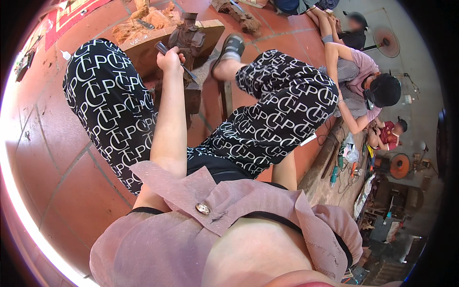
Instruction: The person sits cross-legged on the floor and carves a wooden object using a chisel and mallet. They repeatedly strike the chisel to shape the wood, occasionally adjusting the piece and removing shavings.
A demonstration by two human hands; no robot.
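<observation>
- Left hand (170,60) of mine is wrapping its fingers round the dark handle of a chisel (161,48) in a closed fist, leaving no gap that I can see.
- The chisel's blade is pointing down and rightward at the dark wooden block (187,40); I cannot tell whether its tip is touching the wood.
- My right hand is hiding from view; only part of the right arm (285,172) is showing, nearer me than the block and to its right, so I cannot tell how open that hand is or what it is holding.
- The block is standing ahead of me, with my left trouser leg (110,95) lying to its left and my right trouser leg (282,105) to its right.
- As for progress, the block is already showing a stepped outline and a flared top, so I am judging the rough shaping well advanced; its surfaces are looking angular and uneven, so finer cutting and smoothing seem left. Small detail is escaping me.
- A board (210,38) is sitting just behind the block, and orange wood pieces (165,19) are lying beyond the block, to its left.
- A co-worker (361,79) is sitting well to the block's right, head bending down.
</observation>
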